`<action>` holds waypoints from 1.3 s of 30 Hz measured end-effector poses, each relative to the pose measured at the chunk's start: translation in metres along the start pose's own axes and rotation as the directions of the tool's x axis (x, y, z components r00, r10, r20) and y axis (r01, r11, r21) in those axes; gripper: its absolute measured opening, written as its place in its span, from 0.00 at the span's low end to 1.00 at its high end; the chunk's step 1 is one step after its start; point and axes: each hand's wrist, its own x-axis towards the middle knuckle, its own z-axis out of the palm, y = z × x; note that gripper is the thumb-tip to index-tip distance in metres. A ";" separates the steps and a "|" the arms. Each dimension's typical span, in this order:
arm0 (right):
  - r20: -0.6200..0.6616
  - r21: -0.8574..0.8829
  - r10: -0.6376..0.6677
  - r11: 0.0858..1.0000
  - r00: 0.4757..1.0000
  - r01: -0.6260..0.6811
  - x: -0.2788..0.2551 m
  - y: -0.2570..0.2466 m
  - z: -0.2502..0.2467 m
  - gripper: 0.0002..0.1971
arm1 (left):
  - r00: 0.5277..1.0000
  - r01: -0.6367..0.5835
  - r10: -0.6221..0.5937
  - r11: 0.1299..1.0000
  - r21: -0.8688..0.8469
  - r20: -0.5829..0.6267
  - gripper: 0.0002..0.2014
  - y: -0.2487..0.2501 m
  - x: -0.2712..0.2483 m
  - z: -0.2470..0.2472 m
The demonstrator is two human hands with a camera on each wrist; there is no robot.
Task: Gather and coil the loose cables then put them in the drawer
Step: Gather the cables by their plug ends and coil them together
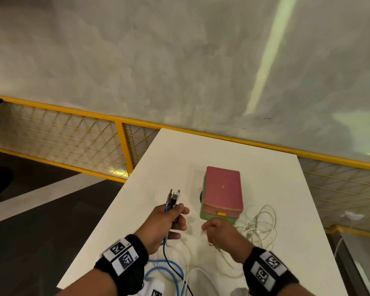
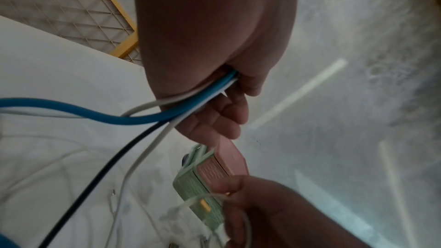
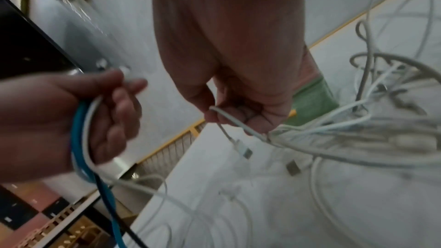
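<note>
My left hand [image 1: 171, 218] grips a bundle of cables [image 2: 181, 107]: a blue one, a black one and white ones, whose plug ends [image 1: 173, 196] stick up above the fist. The blue cable [image 1: 169, 272] and the black cable [image 1: 169, 261] trail down to the table's near edge. My right hand [image 1: 218, 231] pinches a thin white cable [image 3: 229, 118] near its connector [image 3: 245, 151], just in front of the small drawer box [image 1: 222, 193] with its pink top, green base and orange pull [image 1: 221, 213]. The drawer looks closed.
A tangle of white cables [image 1: 259, 227] lies to the right of the box on the white table [image 1: 179, 159]. A yellow mesh railing [image 1: 124, 144] runs behind the table. The table's left edge drops to a dark floor.
</note>
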 end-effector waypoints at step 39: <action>0.256 0.848 0.206 0.421 0.945 -0.322 -0.052 -0.047 -0.022 0.16 | 0.974 -0.056 0.112 0.961 -0.270 0.195 0.24 0.030 -0.034 0.068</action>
